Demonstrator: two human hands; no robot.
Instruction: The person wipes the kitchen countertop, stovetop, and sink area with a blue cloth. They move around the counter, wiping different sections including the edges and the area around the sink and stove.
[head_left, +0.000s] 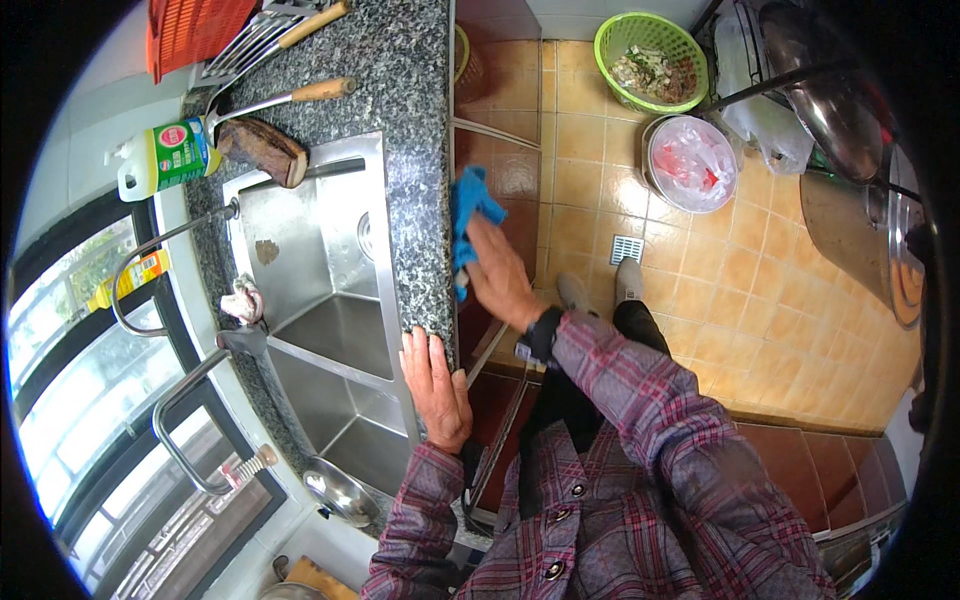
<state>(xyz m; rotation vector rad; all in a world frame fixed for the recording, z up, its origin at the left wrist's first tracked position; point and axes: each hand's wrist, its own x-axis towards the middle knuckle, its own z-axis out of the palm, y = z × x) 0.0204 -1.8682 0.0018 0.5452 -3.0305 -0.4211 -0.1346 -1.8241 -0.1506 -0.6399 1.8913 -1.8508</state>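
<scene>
My right hand (500, 274) presses a blue cloth (478, 201) against the front edge of the granite counter, by the dark red cabinet front (496, 176). Part of the cloth is hidden under the fingers. Flat on the counter's rim lies my left hand (437, 386), fingers stretched towards the sink, holding nothing. Beside it is a double-bowl stainless steel sink (386, 225), its bowls without dishes or visible water. The speckled granite counter (417, 105) runs along the sink's near side.
Two curved taps (124, 277) (161, 420) rise behind the sink. A detergent jug (169, 159), a brown slab (262, 148), likely cured meat, and a wooden-handled ladle (300, 94) stand or lie at the far end. On the tiled floor are a green basket (600, 52) and a lined bucket (694, 161).
</scene>
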